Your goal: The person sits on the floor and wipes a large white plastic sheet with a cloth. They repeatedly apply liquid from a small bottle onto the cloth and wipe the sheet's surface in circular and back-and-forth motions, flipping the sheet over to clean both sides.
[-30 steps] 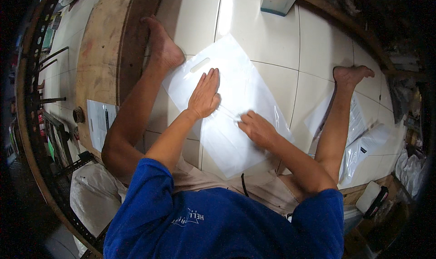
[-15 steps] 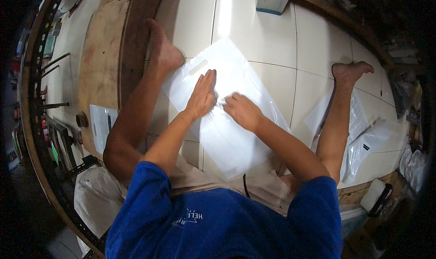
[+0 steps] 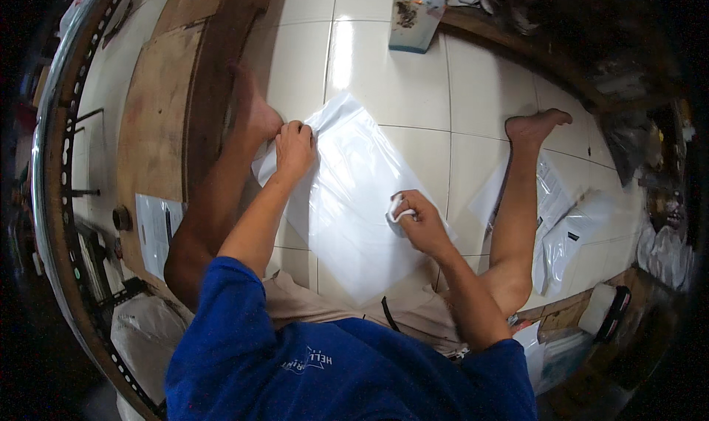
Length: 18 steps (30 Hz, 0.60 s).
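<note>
A white plastic bag lies spread on the tiled floor between my legs. My left hand has its fingers curled on the bag's upper left edge, where the plastic is puckered beside my left foot. The bag's cut-out handle, if there, is hidden by that hand and the folds. Over the right part of the bag, my right hand is closed round a crumpled white cloth. The cloth touches or hovers just above the plastic; I cannot tell which.
A wooden bench runs along the left, with a printed clear bag on it. More plastic packages lie beyond my right leg. A container stands at the far side. A white brush-like block sits at lower right.
My left hand, flat on the bag before, has moved left and closed on its edge, which is now puckered. My right hand has moved right and nearer me, and the white cloth now shows in it.
</note>
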Available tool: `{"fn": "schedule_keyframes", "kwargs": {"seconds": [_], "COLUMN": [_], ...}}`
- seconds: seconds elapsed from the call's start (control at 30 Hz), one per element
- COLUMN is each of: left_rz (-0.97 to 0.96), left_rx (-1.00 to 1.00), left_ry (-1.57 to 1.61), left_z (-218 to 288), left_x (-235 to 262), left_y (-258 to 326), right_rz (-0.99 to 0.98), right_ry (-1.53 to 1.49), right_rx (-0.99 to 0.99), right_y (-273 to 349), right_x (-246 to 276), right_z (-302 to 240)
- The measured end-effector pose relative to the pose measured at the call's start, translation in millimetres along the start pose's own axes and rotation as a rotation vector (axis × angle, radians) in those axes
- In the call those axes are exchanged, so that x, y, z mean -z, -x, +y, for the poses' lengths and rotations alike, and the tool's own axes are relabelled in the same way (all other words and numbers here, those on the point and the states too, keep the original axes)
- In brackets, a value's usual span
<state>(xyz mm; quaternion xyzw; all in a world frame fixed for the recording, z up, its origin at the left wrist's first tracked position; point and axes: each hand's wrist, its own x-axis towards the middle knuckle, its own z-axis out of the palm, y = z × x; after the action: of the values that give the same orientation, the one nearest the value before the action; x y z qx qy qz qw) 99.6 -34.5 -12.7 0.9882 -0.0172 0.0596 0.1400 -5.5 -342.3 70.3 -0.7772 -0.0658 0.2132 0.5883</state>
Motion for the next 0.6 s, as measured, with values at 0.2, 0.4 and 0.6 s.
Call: {"fn": "schedule_keyframes", "kwargs": {"seconds": [0.2,0.4,0.6], "left_rz": [0.051,-0.298,-0.354], "left_rx": [0.055,-0.091,-0.276], "left_ry": [0.165,0.481,0.765], "left_z": [-32,85,168], "left_x": [-12,82,155], "left_y": [3,43,122], "right_rz": [0.121,0.228,0.150], "right_ry": [-0.459,-0.205,-0.338], "right_rx": [-0.115,-0.311,-0.306], "right_y": [22,28,16], "right_x": [-62,-59,-42], "right_z": [10,-26,-69]}}
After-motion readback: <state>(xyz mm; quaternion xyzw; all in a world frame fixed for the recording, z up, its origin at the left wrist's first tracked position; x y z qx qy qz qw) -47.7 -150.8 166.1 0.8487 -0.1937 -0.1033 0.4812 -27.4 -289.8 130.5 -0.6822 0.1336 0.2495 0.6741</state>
